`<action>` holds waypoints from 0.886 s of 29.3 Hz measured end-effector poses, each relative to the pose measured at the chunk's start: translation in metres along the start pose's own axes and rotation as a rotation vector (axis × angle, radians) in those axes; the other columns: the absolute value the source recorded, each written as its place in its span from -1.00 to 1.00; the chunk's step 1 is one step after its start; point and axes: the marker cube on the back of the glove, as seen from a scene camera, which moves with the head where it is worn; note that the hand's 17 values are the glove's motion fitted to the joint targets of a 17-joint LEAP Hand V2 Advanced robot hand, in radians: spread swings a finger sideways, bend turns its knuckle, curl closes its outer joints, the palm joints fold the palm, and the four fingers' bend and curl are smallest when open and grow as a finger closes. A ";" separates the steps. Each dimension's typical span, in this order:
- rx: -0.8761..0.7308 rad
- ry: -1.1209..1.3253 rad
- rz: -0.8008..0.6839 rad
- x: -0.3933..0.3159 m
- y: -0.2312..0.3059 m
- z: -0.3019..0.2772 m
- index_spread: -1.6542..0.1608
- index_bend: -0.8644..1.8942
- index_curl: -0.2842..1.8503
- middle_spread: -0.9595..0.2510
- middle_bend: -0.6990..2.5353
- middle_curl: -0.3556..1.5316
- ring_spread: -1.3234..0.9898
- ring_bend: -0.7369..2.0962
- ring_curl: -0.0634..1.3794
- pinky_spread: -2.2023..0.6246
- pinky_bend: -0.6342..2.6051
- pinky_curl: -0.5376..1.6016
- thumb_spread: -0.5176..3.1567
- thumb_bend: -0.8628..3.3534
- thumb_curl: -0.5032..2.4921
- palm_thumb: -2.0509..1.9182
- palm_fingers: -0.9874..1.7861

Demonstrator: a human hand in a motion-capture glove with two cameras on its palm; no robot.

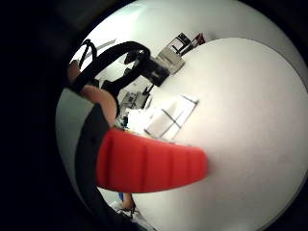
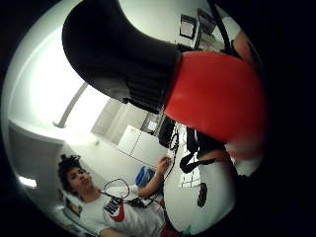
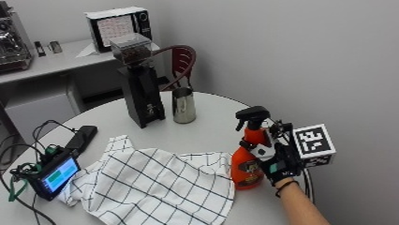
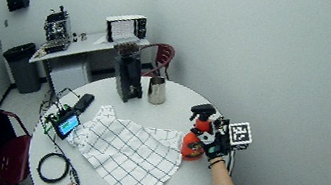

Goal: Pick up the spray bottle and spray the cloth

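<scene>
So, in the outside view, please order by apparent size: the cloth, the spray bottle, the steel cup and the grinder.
1. cloth, clearly largest.
2. grinder.
3. spray bottle; it stands nearer the camera, so its place against the grinder is unsure.
4. steel cup, smallest.

You have a round white table (image 3: pixel 205 117) — on it lie a checked cloth (image 3: pixel 159 185), a spray bottle (image 3: pixel 249 159), a steel jug (image 3: pixel 183 106), a black grinder (image 3: pixel 138 89) and a small screen (image 3: pixel 55 174).

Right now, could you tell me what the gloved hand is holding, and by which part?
The right hand grips the orange spray bottle around its neck, below the black trigger head.
</scene>
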 end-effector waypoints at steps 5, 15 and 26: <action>0.039 0.047 0.003 -0.001 0.007 -0.008 0.54 -0.26 -0.44 0.36 -0.33 -0.16 0.01 -0.11 -0.32 0.47 -0.38 -0.14 -0.27 -0.59 -0.38 0.50 0.59; 0.043 0.155 -0.112 -0.054 -0.012 -0.024 0.56 -0.27 -0.42 0.39 -0.32 -0.14 0.03 -0.09 -0.29 0.45 -0.36 -0.12 -0.26 -0.60 -0.36 0.51 0.60; -0.086 0.603 -0.276 -0.133 -0.041 -0.012 0.57 -0.29 -0.42 0.42 -0.32 -0.12 0.04 -0.06 -0.28 0.43 -0.31 -0.10 -0.25 -0.60 -0.35 0.51 0.60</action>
